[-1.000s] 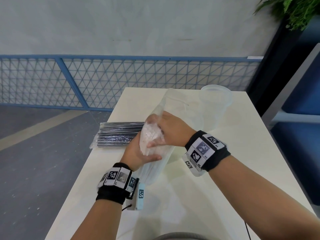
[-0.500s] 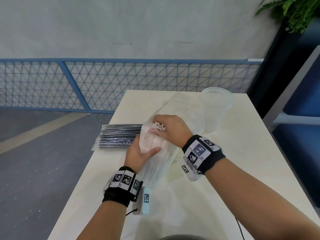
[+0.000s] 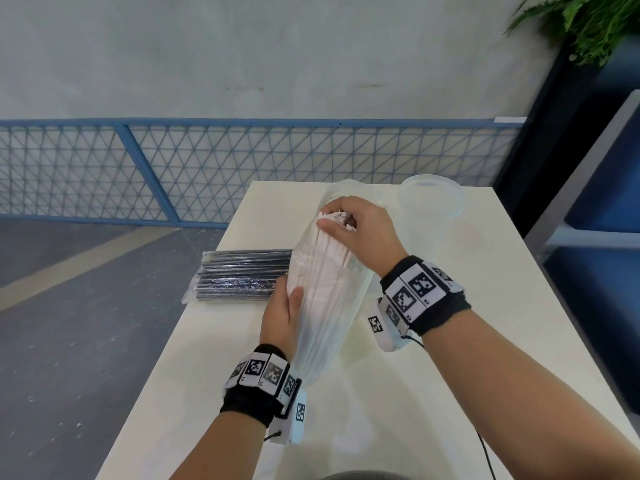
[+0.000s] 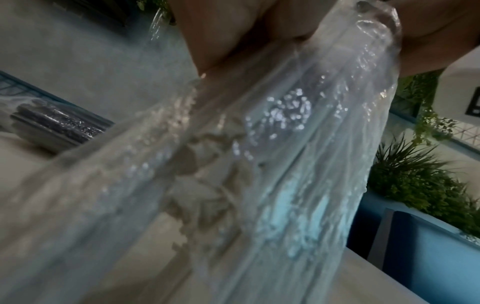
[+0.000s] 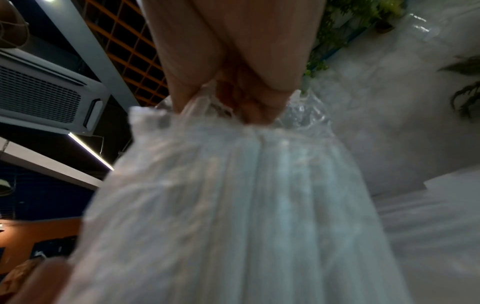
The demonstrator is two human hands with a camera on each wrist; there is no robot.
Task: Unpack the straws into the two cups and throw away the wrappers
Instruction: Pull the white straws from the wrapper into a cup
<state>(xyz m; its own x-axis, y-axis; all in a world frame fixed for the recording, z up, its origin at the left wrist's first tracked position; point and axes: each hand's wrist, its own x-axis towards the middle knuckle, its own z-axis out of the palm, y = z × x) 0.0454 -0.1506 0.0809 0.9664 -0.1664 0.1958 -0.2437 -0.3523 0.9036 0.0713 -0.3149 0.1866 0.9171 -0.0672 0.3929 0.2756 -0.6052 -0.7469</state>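
A bundle of white straws (image 3: 323, 271) stands tilted above the table inside a clear plastic wrapper (image 3: 320, 344). My left hand (image 3: 282, 310) grips the wrapper around its lower middle. My right hand (image 3: 349, 223) grips the top ends of the white straws, fingers curled over them; the right wrist view shows the fingers (image 5: 233, 67) closed on the bundle's top (image 5: 233, 185). A pack of black straws (image 3: 239, 273) lies wrapped on the table's left edge. One clear cup (image 3: 431, 206) stands at the back right; another clear cup (image 3: 349, 188) is mostly hidden behind my right hand.
The white table (image 3: 415, 393) ends close on the left beside the black pack, with grey floor below. A blue mesh fence (image 3: 173, 168) runs behind. A blue shelf unit (image 3: 606, 237) and a plant (image 3: 588, 26) stand to the right.
My right hand has risen with the white straws' top ends, drawing them up out of the wrapper. My left hand has slid lower on the wrapper. The bundle stands more upright.
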